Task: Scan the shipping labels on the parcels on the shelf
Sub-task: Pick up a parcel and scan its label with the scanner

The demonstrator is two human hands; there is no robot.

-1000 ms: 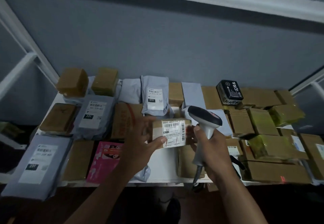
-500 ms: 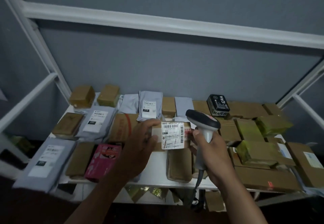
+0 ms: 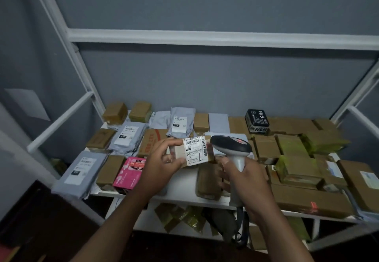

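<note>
**Small parcel comes up for scanning at crowded shelf**

A person's left hand [image 3: 162, 164] lifts a small brown parcel [image 3: 192, 153] just above the shelf [image 3: 180, 190], its grip curled round the box's left end with the thumb along the near edge, so that the white shipping label [image 3: 194, 151] faces up and toward the camera. The right hand [image 3: 244, 181] wraps its grip round the handle of a grey barcode scanner [image 3: 231, 149], whose dark head sits just beside the parcel's right end; whether a finger rests on the trigger cannot be told. The box looks light and stiff, judging by the one-handed hold, and its taped cardboard seems likely to slide a little under the fingers. Holding it by the ends, as here, keeps the barcode uncovered. Around it the shelf carries more brown boxes, soft grey mailer bags [image 3: 128, 136] that would probably sag if lifted by a corner, a pink carton [image 3: 130, 172] and a black tin [image 3: 256, 120]. Most parcels appear yet to be scanned.
</note>
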